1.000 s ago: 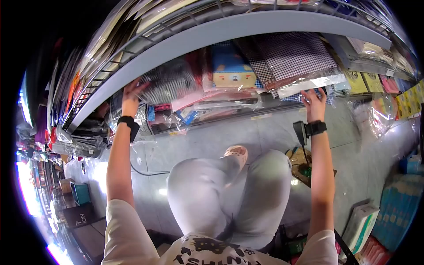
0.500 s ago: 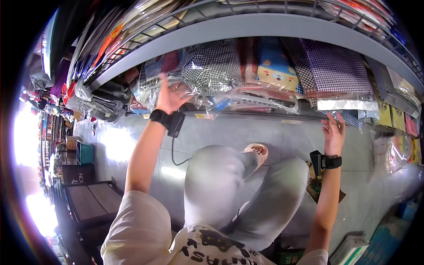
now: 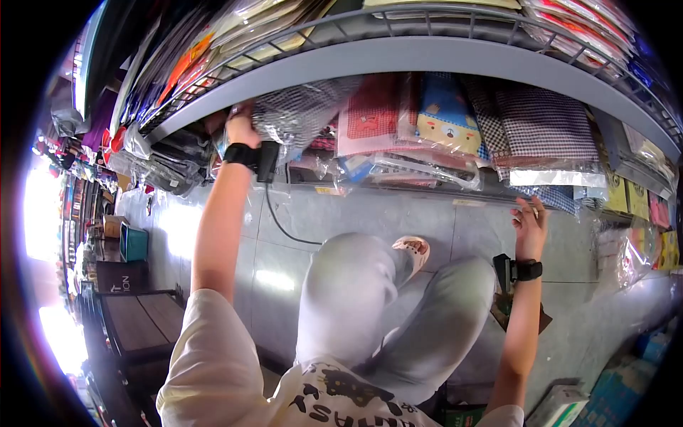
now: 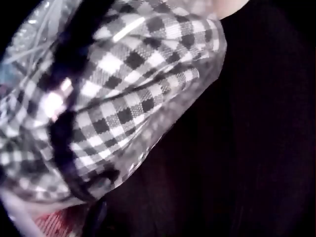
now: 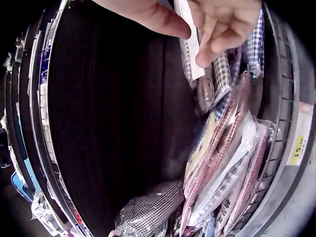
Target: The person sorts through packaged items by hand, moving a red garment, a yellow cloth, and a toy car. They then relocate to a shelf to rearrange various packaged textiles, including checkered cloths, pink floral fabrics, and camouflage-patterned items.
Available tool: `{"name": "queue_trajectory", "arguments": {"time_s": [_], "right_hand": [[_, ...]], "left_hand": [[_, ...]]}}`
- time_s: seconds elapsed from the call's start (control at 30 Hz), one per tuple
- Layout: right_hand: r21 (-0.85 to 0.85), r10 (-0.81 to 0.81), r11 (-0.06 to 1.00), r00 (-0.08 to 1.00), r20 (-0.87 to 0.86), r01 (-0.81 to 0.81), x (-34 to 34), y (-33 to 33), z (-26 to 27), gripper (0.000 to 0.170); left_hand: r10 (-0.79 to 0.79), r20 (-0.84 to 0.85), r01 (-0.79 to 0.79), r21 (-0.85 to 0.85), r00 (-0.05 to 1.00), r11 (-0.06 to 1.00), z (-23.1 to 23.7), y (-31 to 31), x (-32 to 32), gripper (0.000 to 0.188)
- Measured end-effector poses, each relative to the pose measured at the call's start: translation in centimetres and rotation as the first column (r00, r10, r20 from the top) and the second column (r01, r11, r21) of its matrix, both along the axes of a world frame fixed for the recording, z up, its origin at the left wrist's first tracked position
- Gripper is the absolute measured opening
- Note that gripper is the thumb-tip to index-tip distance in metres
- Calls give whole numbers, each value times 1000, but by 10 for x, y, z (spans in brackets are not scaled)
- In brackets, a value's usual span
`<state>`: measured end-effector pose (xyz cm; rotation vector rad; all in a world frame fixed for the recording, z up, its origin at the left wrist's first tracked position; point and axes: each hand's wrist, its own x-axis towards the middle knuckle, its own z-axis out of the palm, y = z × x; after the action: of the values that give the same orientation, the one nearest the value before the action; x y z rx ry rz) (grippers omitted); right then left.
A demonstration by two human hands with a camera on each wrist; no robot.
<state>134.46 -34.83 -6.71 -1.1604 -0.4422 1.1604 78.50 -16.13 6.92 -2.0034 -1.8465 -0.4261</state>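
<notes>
While the left hand [image 3: 243, 130] grips its end, the checked packet [image 3: 300, 114] extends rightward.

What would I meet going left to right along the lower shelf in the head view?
Left hand, black-and-white checked package, red package, blue bear-faced package, finely checked package, yellow packages.

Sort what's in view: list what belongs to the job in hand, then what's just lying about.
Part of the job, it seems:
black-and-white checked packet, held by the left hand
white-edged checked packet, near the right hand

Just lying about, probably:
teal bin
white-and-green pack
blue packs
</notes>
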Motion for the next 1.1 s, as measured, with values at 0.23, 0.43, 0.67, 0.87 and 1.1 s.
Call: {"name": "queue_trajectory", "arguments": {"time_s": [0.23,0.43,0.67,0.87,1.1], "right_hand": [[-30,25,999,1000,-18,-26,-2,-4,-7,32],[-31,47,998,999,-16,-47,2,-8,-12,30],[-49,70,996,997,-19,-71,-1,-8,-13,31],[-53,89,995,996,-4,-89,-7,-10,-11,31],[-38,230,973,967,105,-227,-17,-3,1,28]], "left_hand": [[475,-217,-467,91,852,879,-30,10,-124,46],[22,866,-388,-246,-499,888,-69,50,-253,49],[220,926,-394,-334,-306,856,-49,-6,-118,70],[444,832,-125,-505,-332,854,-76,-60,8,60],[569,792,337,-609,221,718,-83,-25,141,41]]}}
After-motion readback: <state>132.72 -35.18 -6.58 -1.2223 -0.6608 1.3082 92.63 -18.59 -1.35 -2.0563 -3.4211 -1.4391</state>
